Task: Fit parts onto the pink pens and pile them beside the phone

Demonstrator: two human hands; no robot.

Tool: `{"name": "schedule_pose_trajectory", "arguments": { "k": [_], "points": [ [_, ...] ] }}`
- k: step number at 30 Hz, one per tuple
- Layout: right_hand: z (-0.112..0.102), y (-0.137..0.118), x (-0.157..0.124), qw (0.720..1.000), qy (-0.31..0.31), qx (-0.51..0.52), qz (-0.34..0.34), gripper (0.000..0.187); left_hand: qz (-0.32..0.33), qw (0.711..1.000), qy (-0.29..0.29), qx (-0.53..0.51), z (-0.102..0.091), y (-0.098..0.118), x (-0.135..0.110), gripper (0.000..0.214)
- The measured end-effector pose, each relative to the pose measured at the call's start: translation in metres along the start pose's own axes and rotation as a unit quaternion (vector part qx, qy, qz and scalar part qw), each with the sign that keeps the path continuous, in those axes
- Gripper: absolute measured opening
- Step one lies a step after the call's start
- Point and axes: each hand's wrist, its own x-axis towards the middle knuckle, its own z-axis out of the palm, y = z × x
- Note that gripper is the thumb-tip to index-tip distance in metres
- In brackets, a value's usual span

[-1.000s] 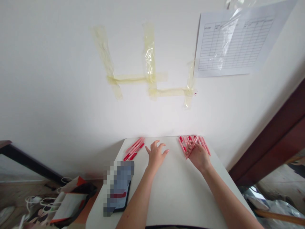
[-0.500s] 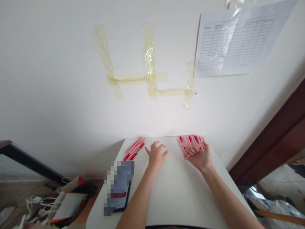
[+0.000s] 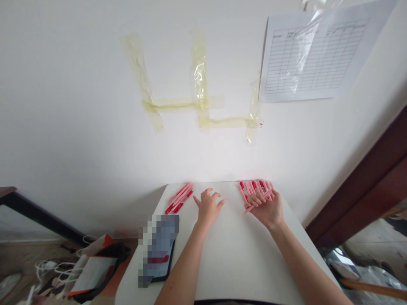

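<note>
My left hand (image 3: 208,206) hovers over the white table (image 3: 241,258) with its fingers spread and nothing in them. Left of it lies a loose bundle of pink and red pens (image 3: 179,198), apart from the fingers. My right hand (image 3: 266,207) is palm up, its fingers curled around a single pink pen (image 3: 250,209) that slants from lower left to upper right. Just behind that hand a row of several pink and red pens (image 3: 254,185) lies side by side at the table's back edge, partly hidden by the fingers.
A phone (image 3: 163,250), partly pixelated, lies at the table's left edge. The wall behind carries yellowish tape (image 3: 199,72) and a printed table sheet (image 3: 314,59). Bags and white cables (image 3: 63,269) are on the floor at left; dark red wood (image 3: 359,186) stands at right.
Almost nothing differs. The pen in my right hand has shifted very slightly; my left hand stays in place with its fingers spread.
</note>
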Motion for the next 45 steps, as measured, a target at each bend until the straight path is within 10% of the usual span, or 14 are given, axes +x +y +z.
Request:
{"name": "schedule_pose_trajectory", "arguments": {
  "k": [18,23,33,40,45],
  "points": [
    [0.009,-0.005,-0.004,0.990,0.018,0.133,0.045,0.062,-0.009,0.999,-0.033,0.008,0.000,0.001,0.001,0.022],
    [0.006,-0.006,-0.004,0.977,0.026,0.200,0.067,0.038,-0.014,0.997,-0.067,0.021,0.002,-0.001,0.001,0.026],
    [-0.017,0.006,0.013,0.986,0.129,-0.103,-0.010,0.041,-0.023,0.994,-0.104,0.028,0.003,-0.002,0.000,0.028],
    [-0.050,0.000,0.015,0.762,0.270,-0.529,-0.258,0.041,-0.015,0.995,-0.097,0.025,0.006,-0.004,0.000,0.026],
    [-0.064,0.006,0.017,0.675,0.276,-0.623,-0.283,0.042,-0.012,0.996,-0.093,0.012,0.007,-0.005,0.000,0.025]
  ]
}}
